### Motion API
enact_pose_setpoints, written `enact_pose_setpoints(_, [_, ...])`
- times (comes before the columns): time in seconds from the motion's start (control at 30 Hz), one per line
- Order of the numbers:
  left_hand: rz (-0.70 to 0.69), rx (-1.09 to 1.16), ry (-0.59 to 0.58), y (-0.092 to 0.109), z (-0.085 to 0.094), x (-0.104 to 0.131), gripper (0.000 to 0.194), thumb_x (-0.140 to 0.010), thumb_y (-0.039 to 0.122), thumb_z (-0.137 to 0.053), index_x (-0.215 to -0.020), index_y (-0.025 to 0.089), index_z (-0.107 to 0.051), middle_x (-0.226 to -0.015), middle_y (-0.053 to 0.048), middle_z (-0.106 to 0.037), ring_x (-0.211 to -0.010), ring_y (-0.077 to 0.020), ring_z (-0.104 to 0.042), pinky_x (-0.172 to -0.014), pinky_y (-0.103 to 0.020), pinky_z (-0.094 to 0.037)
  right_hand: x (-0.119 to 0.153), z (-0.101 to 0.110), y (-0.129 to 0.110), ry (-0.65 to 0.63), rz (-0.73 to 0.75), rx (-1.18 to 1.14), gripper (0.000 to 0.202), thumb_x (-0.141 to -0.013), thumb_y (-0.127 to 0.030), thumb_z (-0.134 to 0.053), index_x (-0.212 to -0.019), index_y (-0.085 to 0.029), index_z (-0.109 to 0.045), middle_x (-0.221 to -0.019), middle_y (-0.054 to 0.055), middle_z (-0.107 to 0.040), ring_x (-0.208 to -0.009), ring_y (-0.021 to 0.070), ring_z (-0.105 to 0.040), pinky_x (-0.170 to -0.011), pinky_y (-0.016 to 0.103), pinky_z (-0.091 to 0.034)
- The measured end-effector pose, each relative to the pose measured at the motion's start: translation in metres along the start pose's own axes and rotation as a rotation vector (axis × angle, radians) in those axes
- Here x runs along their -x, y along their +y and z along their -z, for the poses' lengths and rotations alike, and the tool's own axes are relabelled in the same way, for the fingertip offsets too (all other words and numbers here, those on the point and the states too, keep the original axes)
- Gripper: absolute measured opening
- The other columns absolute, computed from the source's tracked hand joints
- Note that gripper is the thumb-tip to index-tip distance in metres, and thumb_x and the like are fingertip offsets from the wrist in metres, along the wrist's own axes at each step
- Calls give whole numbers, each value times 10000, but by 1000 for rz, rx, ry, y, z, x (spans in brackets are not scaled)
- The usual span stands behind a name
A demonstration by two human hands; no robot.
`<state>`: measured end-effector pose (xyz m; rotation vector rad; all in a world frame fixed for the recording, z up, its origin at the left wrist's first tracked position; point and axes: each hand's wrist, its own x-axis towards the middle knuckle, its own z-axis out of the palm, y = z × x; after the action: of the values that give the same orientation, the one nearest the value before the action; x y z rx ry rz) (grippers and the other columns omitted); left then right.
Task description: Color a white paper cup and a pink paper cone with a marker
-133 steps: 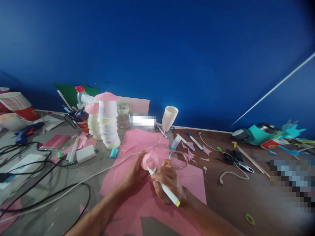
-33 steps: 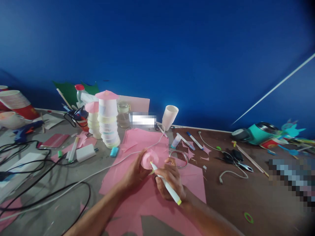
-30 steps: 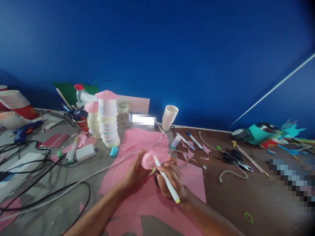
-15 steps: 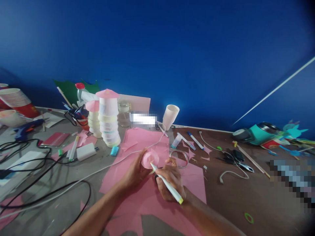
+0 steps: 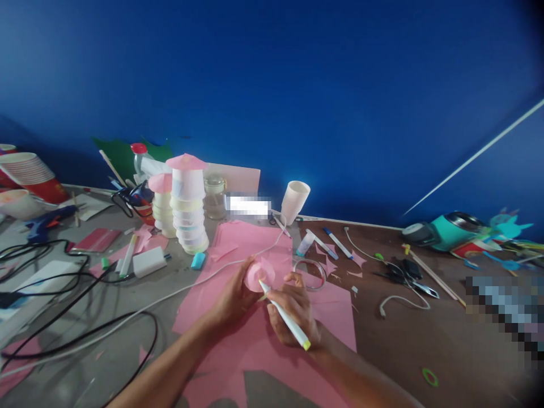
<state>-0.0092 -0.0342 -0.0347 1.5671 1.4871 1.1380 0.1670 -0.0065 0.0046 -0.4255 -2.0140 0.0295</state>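
My left hand is closed around the side of a small round pink-and-white paper piece, which looks like a cup bottom or disc. In my right hand is a white marker with a yellow end, gripped like a pen. Its tip meets the face of the round piece, or is very near it. Both hands are over sheets of pink paper. A roll of clear tape lies just beyond my right fingers.
Two stacks of white cups with pink paper tops stand at left, near a glass jar. A white cup leans near the wall. A white cable crosses the paper. Scissors and a glue gun lie farther out.
The marker's rear end has swung slightly to the left and up, with its tip still at the round paper piece. My left hand has barely moved.
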Motion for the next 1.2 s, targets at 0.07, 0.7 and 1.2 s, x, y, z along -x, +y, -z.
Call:
enact_pose_setpoints(0.07, [9,6,-5,-1,0,0,708,-858,433,-647,-1470,229,-355,-1554,-113,-410,-1435,-262,-388,-1168,-419,-366,-1,0,0,-1,-4,7,232,-801,-90,-500,-1005,-191,-543,-690,-35,-673,-510,134,-563,-785,418,-477])
enact_pose_setpoints(0.7, [17,58,-6,1,0,-1,713,-840,426,-673,-1460,237,-377,-1522,-118,-454,-1393,-281,-443,-1131,-412,-407,-1,4,0,32,-2,-29,257,-797,-100,-487,-1030,-198,-538,-647,-40,-632,-494,145,-547,-761,436,-492])
enact_pose_setpoints(1.2, [80,67,-19,17,2,0,695,-842,377,-654,-1454,214,-368,-1492,-114,-490,-1356,-270,-485,-1079,-386,-464,5,6,5,69,-42,-61,392,-832,-141,-473,-1220,-175,-513,-719,-13,-593,-583,182,-576,-783,456,-509])
